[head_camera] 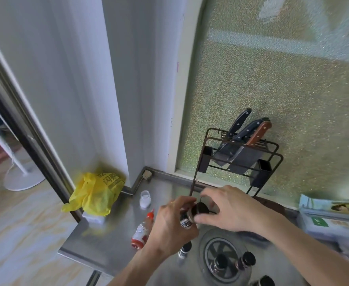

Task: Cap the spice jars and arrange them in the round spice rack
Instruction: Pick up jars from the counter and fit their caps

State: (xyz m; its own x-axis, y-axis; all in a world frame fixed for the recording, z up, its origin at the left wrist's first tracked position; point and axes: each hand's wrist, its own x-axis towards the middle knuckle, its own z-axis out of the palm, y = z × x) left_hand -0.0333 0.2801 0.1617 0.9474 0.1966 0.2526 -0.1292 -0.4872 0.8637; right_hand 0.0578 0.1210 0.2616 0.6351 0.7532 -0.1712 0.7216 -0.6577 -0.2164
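My left hand [170, 228] grips a small glass spice jar [187, 220] with a dark label, tilted to the right above the steel counter. My right hand [229, 209] pinches the black cap [200, 208] at the jar's mouth. Below the hands lies the round spice rack [208, 240], a silver disc with dark spokes. Two black-capped jars [220, 262] [246, 261] stand in it, and a third [265, 281] shows at the frame's lower edge. Another capped jar [183, 251] stands on the counter just left of the rack.
A red-capped squeeze bottle [141, 234] lies left of my hands. Behind it stand an open white jar [145, 198] and a yellow plastic bag [96, 193]. A black knife rack [237, 153] stands at the frosted window. Magazines [332, 213] are stacked right. The counter edge [82, 259] drops off left.
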